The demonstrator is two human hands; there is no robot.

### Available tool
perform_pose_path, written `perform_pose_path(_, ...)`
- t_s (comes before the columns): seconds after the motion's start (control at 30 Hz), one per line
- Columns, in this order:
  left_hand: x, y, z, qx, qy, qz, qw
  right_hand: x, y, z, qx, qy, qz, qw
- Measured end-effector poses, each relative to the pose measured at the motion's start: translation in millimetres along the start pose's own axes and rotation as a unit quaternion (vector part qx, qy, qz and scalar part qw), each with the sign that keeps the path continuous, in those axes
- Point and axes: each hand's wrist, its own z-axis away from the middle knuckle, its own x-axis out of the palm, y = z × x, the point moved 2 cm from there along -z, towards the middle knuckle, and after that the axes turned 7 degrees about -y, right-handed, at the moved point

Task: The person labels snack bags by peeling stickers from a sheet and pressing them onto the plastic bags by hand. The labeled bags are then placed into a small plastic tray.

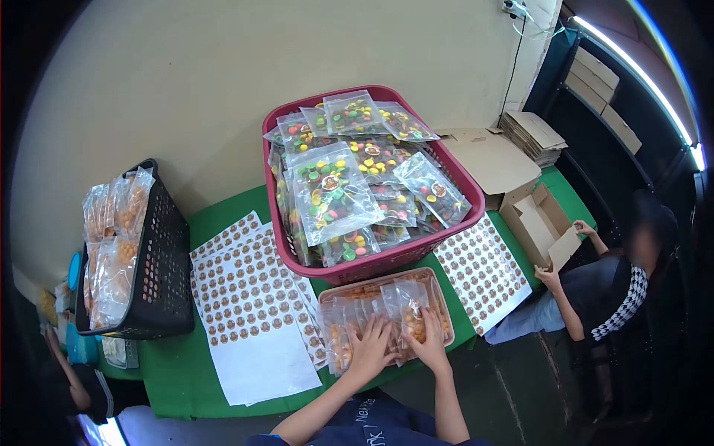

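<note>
A pinkish shallow tray at the table's front edge holds several clear plastic bags of orange snack pieces, standing in a row. My left hand rests over the middle bags, its fingers spread and touching the plastic. Beside it, my right hand lies with fingers stretched against a bag with a round sticker at the tray's right part. The fingertips of both hands partly cover the bags, and neither hand is closed around one.
Behind the tray stands a maroon basket heaped with colourful candy bags. Sticker sheets lie left, another sheet right. A black basket holds orange snack bags. At right, a person handles a cardboard box; another person's arm shows at left.
</note>
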Motion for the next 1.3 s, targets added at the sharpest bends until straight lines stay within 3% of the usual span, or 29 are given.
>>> perform_pose_path(0.1,-1,-3,1,0.005,-0.007,0.016,1.000,1,7,-3,0.004,-0.041,-0.138,0.990)
perform_pose_path(0.3,-7,0,4,-0.015,0.041,0.037,0.998,7,18,-2,0.001,-0.080,-0.207,0.975)
perform_pose_path(0.4,-10,7,6,-0.018,0.062,0.010,0.998,10,3,-1,-0.017,-0.065,-0.316,0.946)
perform_pose_path(0.63,5,18,5,-0.022,0.090,0.071,0.993,14,6,1,0.009,-0.051,-0.252,0.966)
perform_pose_path(0.73,6,16,3,-0.026,0.112,0.039,0.993,14,12,-1,0.015,-0.001,-0.232,0.973)
perform_pose_path(0.83,5,13,3,-0.028,0.115,0.019,0.993,2,1,2,0.065,-0.037,-0.029,0.997)
perform_pose_path(0.93,3,10,2,-0.024,0.110,0.020,0.993,5,9,-1,0.036,-0.030,-0.068,0.997)
perform_pose_path(1.13,4,8,2,-0.012,0.093,-0.006,0.996,10,-6,-2,0.027,0.006,0.005,1.000)
perform_pose_path(1.3,8,6,-1,-0.029,0.082,0.013,0.996,10,8,-10,0.029,-0.042,-0.026,0.998)
